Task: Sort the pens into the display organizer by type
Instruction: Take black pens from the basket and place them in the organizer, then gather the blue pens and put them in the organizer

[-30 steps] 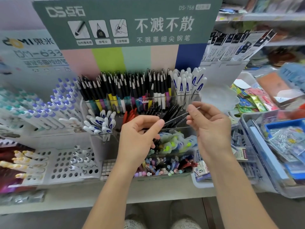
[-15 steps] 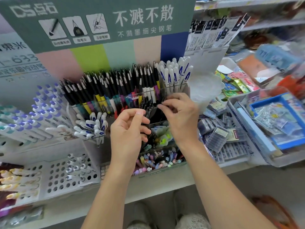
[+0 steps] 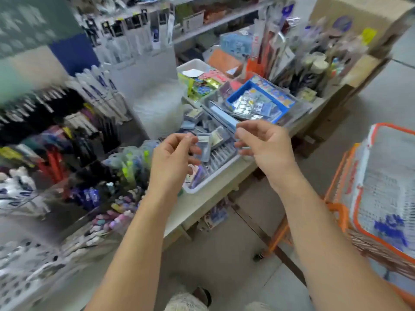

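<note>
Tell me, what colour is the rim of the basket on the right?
Orange: the basket has a bright orange rim around pale mesh, seen in the head view.

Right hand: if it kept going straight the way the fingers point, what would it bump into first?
Probably the left hand. The right hand has curled fingers pointing left across a small gap, where a clear little box shows too, though depth there is unclear in the blur.

The display organizer (image 3: 74,176), a tiered clear rack, stands at the left, blurred. In its far tiers, black pens (image 3: 33,113) and white pens (image 3: 101,95) with blue marks stand upright, leaning back. Red pens (image 3: 52,162) fill a middle compartment; pastel-capped pens (image 3: 116,218) lie in the nearest tier.
</note>
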